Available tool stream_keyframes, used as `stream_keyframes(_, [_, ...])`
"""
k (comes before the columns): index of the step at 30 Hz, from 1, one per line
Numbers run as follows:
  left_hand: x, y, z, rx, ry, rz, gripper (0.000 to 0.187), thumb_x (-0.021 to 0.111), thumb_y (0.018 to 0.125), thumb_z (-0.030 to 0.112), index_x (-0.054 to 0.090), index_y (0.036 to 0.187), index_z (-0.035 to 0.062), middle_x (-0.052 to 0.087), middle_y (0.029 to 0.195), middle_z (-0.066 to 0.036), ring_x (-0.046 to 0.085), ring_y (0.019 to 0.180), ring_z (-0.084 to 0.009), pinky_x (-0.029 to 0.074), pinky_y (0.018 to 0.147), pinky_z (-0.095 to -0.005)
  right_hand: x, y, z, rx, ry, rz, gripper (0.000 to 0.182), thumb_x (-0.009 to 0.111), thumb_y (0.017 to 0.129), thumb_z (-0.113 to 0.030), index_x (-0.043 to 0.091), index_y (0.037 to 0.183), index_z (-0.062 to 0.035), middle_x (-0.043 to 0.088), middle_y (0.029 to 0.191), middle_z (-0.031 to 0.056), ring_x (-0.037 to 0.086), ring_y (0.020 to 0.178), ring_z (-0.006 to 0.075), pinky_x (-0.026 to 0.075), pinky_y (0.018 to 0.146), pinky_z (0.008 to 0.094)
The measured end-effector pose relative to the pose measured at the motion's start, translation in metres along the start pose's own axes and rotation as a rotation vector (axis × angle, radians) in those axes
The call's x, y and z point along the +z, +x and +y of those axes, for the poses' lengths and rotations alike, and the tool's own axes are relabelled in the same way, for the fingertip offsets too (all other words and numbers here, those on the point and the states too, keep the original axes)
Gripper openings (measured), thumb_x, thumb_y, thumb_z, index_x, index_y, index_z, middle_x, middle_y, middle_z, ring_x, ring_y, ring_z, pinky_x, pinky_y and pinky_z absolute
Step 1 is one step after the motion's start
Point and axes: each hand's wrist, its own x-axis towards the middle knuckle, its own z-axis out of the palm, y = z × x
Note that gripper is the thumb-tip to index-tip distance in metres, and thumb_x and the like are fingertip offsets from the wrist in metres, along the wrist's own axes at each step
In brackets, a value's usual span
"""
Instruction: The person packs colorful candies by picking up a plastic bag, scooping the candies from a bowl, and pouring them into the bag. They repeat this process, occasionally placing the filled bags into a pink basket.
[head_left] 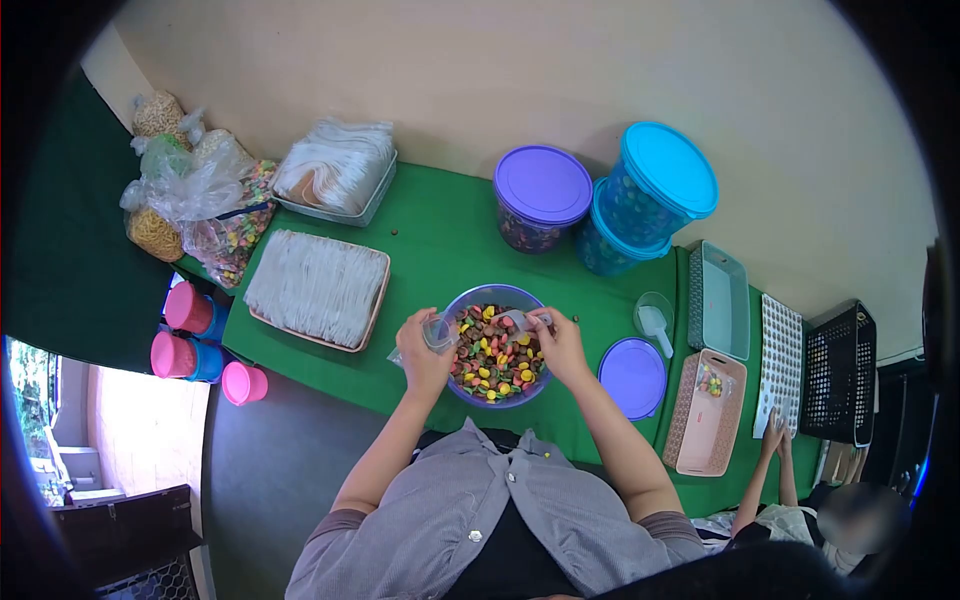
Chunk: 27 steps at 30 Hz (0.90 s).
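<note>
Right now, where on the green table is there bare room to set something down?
Bare green cloth lies between the tray of stacked bags, the purple-lidded tub and the bowl of candies. Right of the bowl it is crowded: loose purple lid, scoop cup, pink basket.

Purple-lidded tub, stacked blue tubs, pink basket.

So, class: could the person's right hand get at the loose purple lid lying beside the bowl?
Probably yes. The right hand is at the bowl rim, and the purple lid lies flat just to its right on the green cloth with nothing between them.
</note>
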Motion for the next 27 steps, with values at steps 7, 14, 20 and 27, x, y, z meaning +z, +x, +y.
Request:
stream_keyframes(7, [-0.003, -0.001, 0.002, 0.003, -0.004, -0.003, 0.050, 0.076, 0.073, 0.016, 0.053, 0.117, 0.0080, 0.061, 0.103, -0.010, 0.054, 0.103, -0.0303, 0.036, 0.095, -0.0422, 0.014, 0.009, 0.005, 0.146, 0.122, 0.094, 0.017, 0.054, 0.097, -0.008, 0.058, 0.101, 0.0072, 0.066, 0.088, 0.0146, 0.068, 0.080, 0.0178, 0.059, 0.070, 0.0268])
stream_keyframes(14, [-0.024, 0.011, 0.017, 0.046, 0.050, -0.067, 0.057, 0.078, 0.068, 0.012, 0.052, 0.119, 0.0084, 0.061, 0.104, -0.010, 0.053, 0.104, -0.0297, 0.036, 0.096, -0.0430, -0.012, 0.005, -0.010, 0.344, 0.548, 0.157, 0.025, 0.053, 0.098, -0.014, 0.051, 0.110, 0.0070, 0.063, 0.098, 0.0177, 0.068, 0.084, 0.0232, 0.060, 0.075, 0.0301])
stream_keyframes(20, [-0.031, 0.021, 0.035, 0.171, 0.177, -0.270, 0.062, 0.080, 0.064, 0.016, 0.051, 0.119, 0.0092, 0.060, 0.110, -0.006, 0.055, 0.108, -0.0264, 0.030, 0.104, -0.0485, -0.031, -0.001, -0.049, 0.411, 0.785, 0.092, 0.025, 0.055, 0.098, -0.018, 0.053, 0.106, 0.0059, 0.064, 0.094, 0.0169, 0.068, 0.082, 0.0225, 0.059, 0.074, 0.0303])
stream_keyframes(27, [-0.026, 0.017, 0.064, 0.252, 0.112, -0.382, 0.068, 0.079, 0.061, 0.013, 0.049, 0.122, 0.0125, 0.057, 0.113, -0.004, 0.053, 0.112, -0.0241, 0.026, 0.106, -0.0502, -0.019, -0.034, -0.135, -0.016, 0.401, 0.078, 0.017, 0.059, 0.095, -0.009, 0.059, 0.105, 0.0049, 0.065, 0.087, 0.0096, 0.065, 0.073, 0.0121, 0.056, 0.066, 0.0247])
